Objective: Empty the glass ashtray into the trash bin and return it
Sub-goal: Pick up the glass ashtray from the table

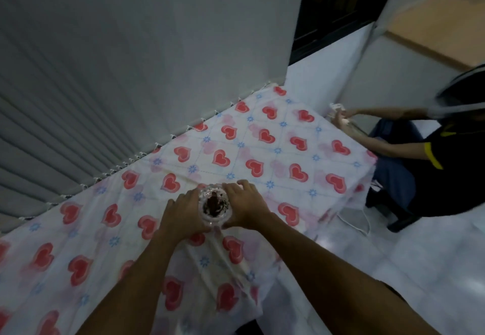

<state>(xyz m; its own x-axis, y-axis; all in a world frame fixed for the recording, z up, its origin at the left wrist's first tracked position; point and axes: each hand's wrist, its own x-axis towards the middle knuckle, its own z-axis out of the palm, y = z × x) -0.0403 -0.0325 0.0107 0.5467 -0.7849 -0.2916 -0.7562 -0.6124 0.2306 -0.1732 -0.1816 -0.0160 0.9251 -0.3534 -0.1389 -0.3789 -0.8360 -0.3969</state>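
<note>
While it sits on the heart-printed tablecloth (pixel 236 151), your left hand (pixel 183 215) and right hand (pixel 245 207) cup the round, ribbed glass ashtray (pixel 215 207), dark ash inside.

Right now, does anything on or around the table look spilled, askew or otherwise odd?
No spill shows. The glass ashtray sits upright between the left hand and right hand, dark residue inside it. The heart-print tablecloth is rumpled and bunched at the near edge. A second person sits at the table's far right corner.
</note>
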